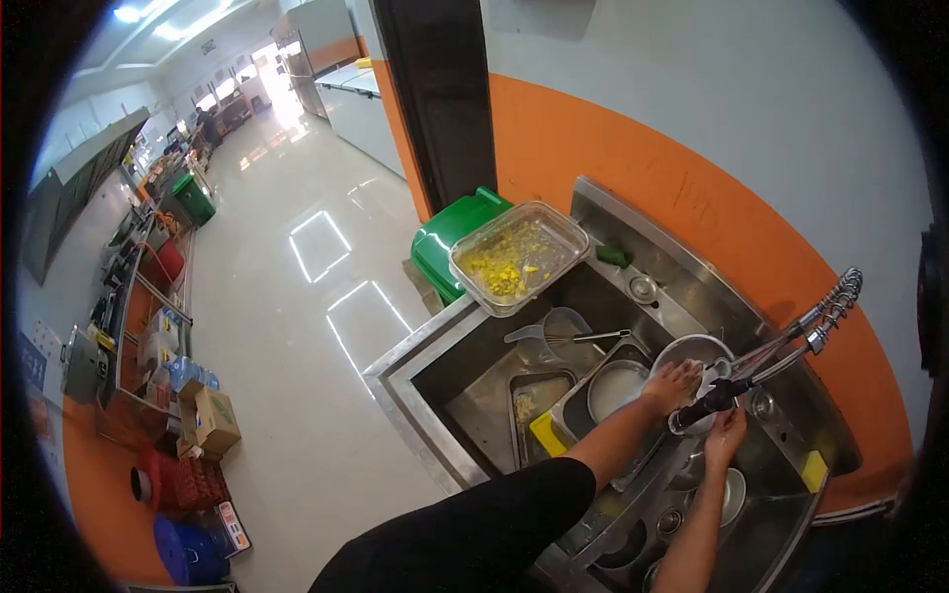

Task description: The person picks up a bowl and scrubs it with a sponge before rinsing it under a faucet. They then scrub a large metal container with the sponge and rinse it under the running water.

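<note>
A round, pale bowl [689,348] is held over the divider between two sink basins. My left hand [672,387] reaches into it, with fingers stretched out against its inside. On the near side, my right hand [729,435] grips the bowl's rim, its fingertips partly hidden. The black spray head [704,405] of the tap hangs between my hands and covers part of the bowl. Left of my left hand, a round metal pan [615,387] sits in a rectangular tray. Beyond it lie a whisk [600,337] and a clear plastic jug [565,326].
A clear tub with yellow scraps [516,259] rests on the sink's far corner, beside a green bin [457,233]. Yellow sponges [814,471] and metal bowls [733,496] are around the right basin. The tap's spring hose [840,292] arches at right.
</note>
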A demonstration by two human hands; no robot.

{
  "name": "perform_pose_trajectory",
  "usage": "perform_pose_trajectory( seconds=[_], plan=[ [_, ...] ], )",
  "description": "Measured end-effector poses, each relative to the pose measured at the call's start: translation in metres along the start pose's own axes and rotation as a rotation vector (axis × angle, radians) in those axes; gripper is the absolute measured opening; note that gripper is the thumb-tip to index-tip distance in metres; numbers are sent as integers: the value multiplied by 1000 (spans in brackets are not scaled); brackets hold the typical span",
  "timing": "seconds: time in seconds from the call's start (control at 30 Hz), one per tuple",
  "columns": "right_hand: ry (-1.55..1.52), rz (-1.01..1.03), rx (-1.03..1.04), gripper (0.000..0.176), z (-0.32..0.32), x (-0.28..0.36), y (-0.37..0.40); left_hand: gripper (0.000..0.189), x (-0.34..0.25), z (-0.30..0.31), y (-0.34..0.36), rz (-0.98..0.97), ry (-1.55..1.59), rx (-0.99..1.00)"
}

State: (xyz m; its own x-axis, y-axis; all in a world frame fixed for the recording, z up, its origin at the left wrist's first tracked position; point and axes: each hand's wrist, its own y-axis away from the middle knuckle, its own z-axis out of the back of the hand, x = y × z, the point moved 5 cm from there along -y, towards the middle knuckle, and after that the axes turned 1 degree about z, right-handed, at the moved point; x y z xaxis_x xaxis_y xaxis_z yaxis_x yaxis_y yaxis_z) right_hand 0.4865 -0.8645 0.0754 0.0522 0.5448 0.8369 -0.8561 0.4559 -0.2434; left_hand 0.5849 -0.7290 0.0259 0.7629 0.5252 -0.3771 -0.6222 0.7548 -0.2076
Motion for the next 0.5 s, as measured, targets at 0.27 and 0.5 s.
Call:
perform_pose_trajectory(
  seconds=[0.27, 0.5],
  plan=[
    [88, 200, -210, 53, 0, -34, -7, 56, -4, -14, 2, 8, -146, 446],
    [-30, 225, -108, 52, -8, -27, 2, 60, -18, 7, -7, -302, -380, 281]
  ],
)
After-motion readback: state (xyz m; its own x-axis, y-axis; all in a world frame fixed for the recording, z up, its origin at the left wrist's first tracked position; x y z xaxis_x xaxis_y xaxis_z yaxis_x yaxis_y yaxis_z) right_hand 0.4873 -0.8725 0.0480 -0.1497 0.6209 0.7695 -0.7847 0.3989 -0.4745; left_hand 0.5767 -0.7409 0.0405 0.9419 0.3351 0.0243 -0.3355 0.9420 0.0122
